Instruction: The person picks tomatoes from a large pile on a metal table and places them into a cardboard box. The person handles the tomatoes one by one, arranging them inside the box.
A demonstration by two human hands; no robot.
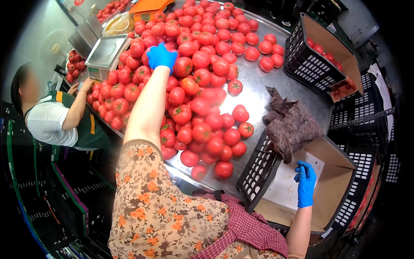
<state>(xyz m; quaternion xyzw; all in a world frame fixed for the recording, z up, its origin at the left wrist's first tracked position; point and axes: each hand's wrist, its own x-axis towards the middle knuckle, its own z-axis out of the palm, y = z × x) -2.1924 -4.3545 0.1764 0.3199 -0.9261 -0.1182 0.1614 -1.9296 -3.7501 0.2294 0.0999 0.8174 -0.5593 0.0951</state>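
My left hand (161,57), in a blue glove, reaches far out onto a large heap of red tomatoes (201,132) on a metal table. Its fingers are on tomatoes at the heap's upper left; whether they grip one is hidden. Over a cardboard-lined black crate (334,181) at the lower right is my right hand (305,184), also gloved in blue, fingers partly curled, with nothing seen in it. A brown-grey cloth (291,126) lies rumpled across the table and that crate's edge. No tomatoes show inside this crate.
Another lined black crate (310,61) with some tomatoes stands at the upper right. A weighing scale (106,53) is left of the heap, an orange box (150,8) behind. At the left, a co-worker (55,113) has both hands near the heap. Stacked black crates (365,165) stand at the right.
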